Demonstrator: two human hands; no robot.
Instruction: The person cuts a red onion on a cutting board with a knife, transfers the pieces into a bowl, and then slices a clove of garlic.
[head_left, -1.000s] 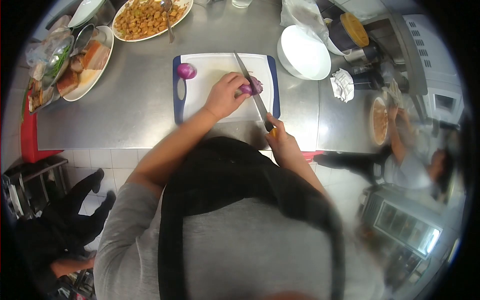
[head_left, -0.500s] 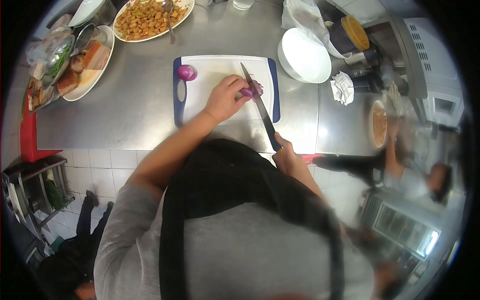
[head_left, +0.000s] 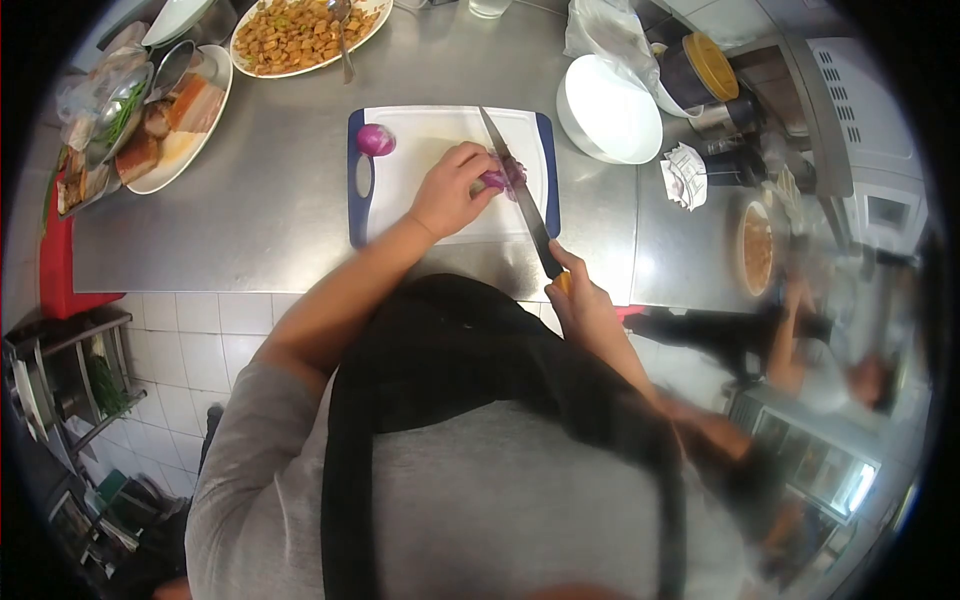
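My left hand is closed over a piece of red onion on the white cutting board with blue ends, fingertips curled close to the blade. In my right hand is the yellow handle of a long kitchen knife. Its blade slants across the onion, tip pointing to the board's far edge. Cut purple bits lie by the blade, partly hidden by it. Another piece of red onion rests at the board's upper left corner, apart from both hands.
A plate of diced food with a spoon stands at the back left, near an oval plate of meat. To the right are a white bowl, a crumpled paper and a co-worker beside another dish.
My right hand and the knife have shifted slightly forward, away from my body. My left hand keeps its hold on the onion. People in the background have moved.
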